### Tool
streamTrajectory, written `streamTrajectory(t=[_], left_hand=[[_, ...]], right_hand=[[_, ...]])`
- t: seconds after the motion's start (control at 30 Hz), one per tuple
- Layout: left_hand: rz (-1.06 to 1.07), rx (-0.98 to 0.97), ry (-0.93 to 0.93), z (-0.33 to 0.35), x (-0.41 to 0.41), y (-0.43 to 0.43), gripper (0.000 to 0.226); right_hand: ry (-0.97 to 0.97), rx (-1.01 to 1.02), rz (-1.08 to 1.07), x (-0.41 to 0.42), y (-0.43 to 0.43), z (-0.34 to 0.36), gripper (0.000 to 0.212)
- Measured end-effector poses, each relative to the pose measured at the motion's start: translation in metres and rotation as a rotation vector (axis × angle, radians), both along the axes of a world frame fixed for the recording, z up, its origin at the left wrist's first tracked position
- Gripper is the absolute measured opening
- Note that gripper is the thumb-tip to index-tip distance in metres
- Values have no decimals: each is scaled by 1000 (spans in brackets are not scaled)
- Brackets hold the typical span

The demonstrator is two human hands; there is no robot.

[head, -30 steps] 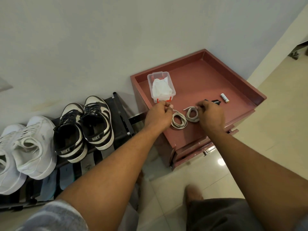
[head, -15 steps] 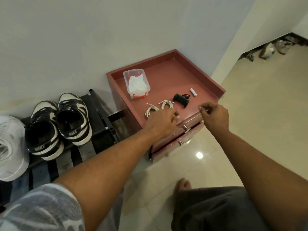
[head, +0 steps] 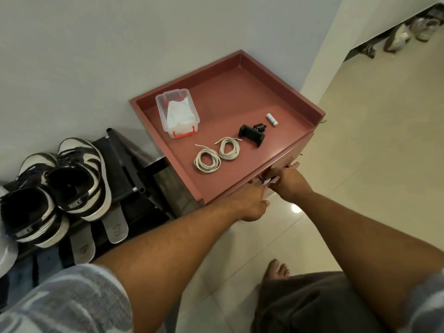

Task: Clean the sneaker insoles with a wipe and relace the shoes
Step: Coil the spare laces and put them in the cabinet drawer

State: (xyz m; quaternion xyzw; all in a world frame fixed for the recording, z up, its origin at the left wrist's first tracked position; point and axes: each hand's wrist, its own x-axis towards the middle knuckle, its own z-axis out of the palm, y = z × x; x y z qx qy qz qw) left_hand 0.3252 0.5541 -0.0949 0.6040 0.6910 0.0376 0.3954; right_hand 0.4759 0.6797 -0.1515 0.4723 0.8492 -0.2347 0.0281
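Cream laces (head: 207, 159) lie coiled near the front edge of the red cabinet (head: 230, 102), while left hand (head: 249, 203) and right hand (head: 289, 182) reach just below that edge, grips hidden, so any drawer pull there should probably be square and gentle.

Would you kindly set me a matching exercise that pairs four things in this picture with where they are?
Things:
1. wipes
2. laces
3. sneakers
4. battery

Places:
A. on the black rack
B. right of the black clamp
C. in the clear box
D. coiled near the front edge of the cabinet

Pairs: 1-C, 2-D, 3-A, 4-B.
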Motion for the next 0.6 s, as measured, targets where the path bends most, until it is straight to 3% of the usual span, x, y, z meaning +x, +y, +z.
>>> streamTrajectory(t=[0.17,0.4,0.6], left_hand=[[-20,-86,74,-12,2,2,71],[11,-109,102,-10,9,0,66],[34,-126,2,-10,14,-7,64]], right_hand=[[31,28,36,-2,-6,15,37],[-119,33,236,-1,-4,30,47],[-234,4,284,8,-3,42,48]])
